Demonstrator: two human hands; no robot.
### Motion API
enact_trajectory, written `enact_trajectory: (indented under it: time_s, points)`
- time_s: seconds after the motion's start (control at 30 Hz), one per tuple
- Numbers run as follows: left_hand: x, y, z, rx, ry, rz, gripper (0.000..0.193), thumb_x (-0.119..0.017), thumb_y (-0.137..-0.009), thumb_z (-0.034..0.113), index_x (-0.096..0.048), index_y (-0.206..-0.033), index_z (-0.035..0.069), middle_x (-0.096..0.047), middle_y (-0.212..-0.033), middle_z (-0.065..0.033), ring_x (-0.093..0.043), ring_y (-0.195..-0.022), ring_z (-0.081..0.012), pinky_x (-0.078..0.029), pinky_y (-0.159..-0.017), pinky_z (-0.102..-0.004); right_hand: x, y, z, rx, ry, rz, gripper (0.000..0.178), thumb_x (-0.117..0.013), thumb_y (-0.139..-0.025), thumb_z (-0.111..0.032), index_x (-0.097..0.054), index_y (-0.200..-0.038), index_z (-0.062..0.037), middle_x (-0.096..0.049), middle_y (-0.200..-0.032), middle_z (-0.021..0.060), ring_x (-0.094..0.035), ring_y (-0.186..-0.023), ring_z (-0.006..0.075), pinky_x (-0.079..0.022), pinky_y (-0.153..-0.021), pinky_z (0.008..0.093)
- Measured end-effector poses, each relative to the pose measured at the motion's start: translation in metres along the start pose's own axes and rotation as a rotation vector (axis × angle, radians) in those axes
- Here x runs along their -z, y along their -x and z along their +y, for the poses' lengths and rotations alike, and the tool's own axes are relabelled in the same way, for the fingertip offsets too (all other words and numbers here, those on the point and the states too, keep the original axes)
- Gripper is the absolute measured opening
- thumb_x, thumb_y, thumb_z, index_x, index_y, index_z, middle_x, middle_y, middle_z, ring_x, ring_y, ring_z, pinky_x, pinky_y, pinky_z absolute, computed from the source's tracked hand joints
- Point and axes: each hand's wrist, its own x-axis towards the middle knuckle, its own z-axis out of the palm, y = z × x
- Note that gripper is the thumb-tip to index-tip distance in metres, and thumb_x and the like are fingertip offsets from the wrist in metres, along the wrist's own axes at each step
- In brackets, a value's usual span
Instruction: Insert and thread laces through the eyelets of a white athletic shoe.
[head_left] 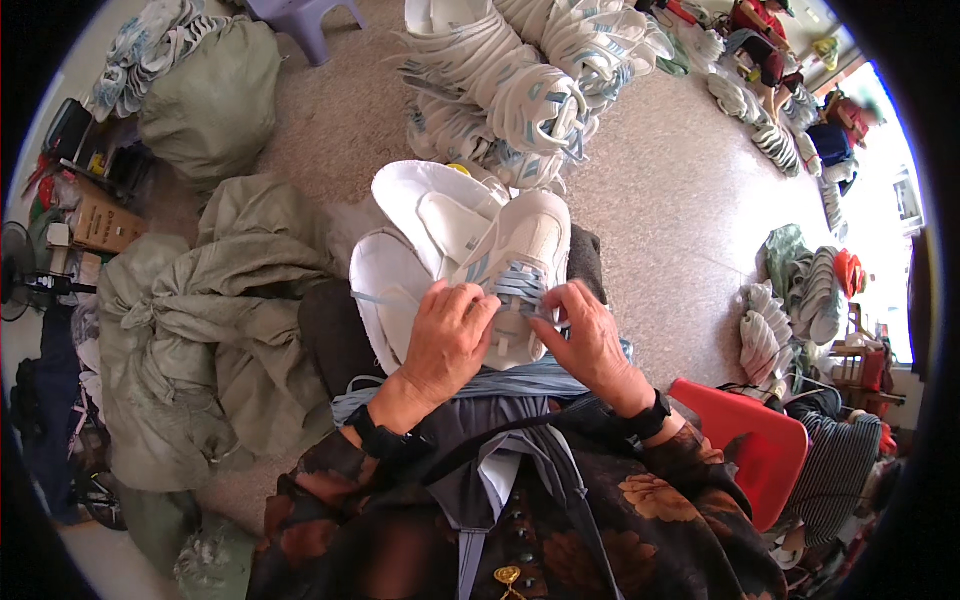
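Note:
A white sneaker upper [540,225] with light blue stripes lies on my lap, its toe pointing away from me. A light blue shoelace [520,281] crosses its eyelets in several rows. At the left edge of the lacing, the curled fingers of my left hand [447,330] pinch the shoelace. My right hand [588,338] is closed with thumb and forefinger on the lace at the right eyelets. The fingertips partly hide the lace ends. More white shoe pieces [372,262] fan out beside my left hand. A bundle of blue laces [480,384] lies across my lap.
Stacked white sneaker uppers [500,80] stand on the floor ahead. Large grey-green sacks [210,300] lie at left, beside a cardboard box [105,220]. A red plastic stool [745,440] is at my right. Other people [765,45] sit among shoe piles at far right.

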Motion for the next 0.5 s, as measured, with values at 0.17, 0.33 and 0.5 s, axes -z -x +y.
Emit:
enact_trajectory:
  time_s: [0.17, 0.33, 0.5]
  points:
    - [-0.008, -0.007, -0.003, -0.063, 0.051, 0.029, 0.026, -0.07, -0.075, -0.003, -0.06, -0.098, 0.005, -0.056, -0.095, -0.0091, -0.058, -0.092, -0.0304, -0.046, -0.087, -0.0435, 0.001, 0.004, 0.013, -0.009, -0.118, -0.114, 0.016, -0.071, -0.087, -0.012, -0.06, -0.088, -0.0006, -0.057, -0.077, 0.0129, -0.06, -0.066, 0.0282, -0.047, -0.059, 0.0385]
    - [-0.005, -0.011, -0.003, -0.053, 0.085, 0.021, 0.024, -0.069, -0.078, -0.003, -0.061, -0.098, 0.007, -0.057, -0.093, -0.0085, -0.058, -0.089, -0.0297, -0.047, -0.084, -0.0409, 0.012, 0.006, 0.008, -0.214, -0.267, -0.135, 0.016, -0.068, -0.091, -0.013, -0.06, -0.087, -0.0002, -0.058, -0.071, 0.012, -0.058, -0.062, 0.0212, -0.045, -0.057, 0.0353]
    - [0.012, 0.0, -0.018, 0.002, 0.043, -0.031, 0.018, -0.067, -0.084, -0.002, -0.064, -0.101, 0.004, -0.059, -0.087, -0.0106, -0.061, -0.08, -0.0301, -0.05, -0.074, -0.0367, 0.03, 0.009, 0.011, -0.3, -0.263, -0.315, 0.019, -0.065, -0.095, -0.017, -0.062, -0.087, 0.0005, -0.056, -0.065, 0.0108, -0.055, -0.061, 0.0136, -0.044, -0.056, 0.0332]
